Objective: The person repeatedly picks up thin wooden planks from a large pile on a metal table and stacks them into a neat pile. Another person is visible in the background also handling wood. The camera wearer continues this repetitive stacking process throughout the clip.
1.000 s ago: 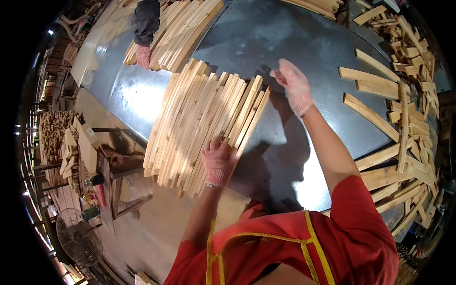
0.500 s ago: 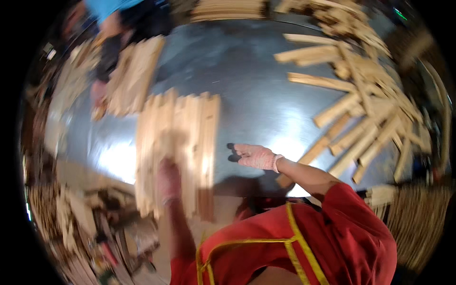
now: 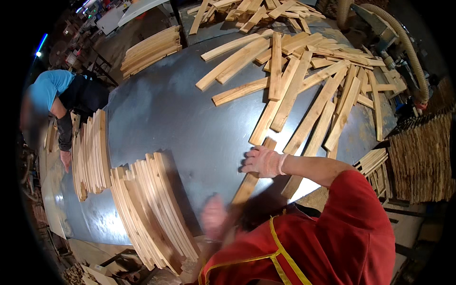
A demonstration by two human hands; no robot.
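My right hand (image 3: 261, 162), in a pale pink knit glove, is closed over a narrow wooden strip (image 3: 247, 186) lying aslant at the table's near side. Its fingers wrap across the strip's upper face. My left hand (image 3: 214, 217), also gloved, hovers by the near edge, just left of the strip's near end; motion smears its fingers. To its left lies a row of strips (image 3: 167, 194) laid side by side. A heap of loose wooden strips (image 3: 289, 95) fans out beyond my right hand.
A dark metal table (image 3: 156, 111) carries all this wood. At the far left a person in a blue shirt (image 3: 56, 88) bends over another row of strips (image 3: 92, 152). Stacked wood (image 3: 420, 161) stands off the right end, below a ribbed hose (image 3: 403, 31).
The view has swung to the right. My right hand, empty before, now grips a wooden strip. My left hand has left the row of strips and moved right, toward that strip.
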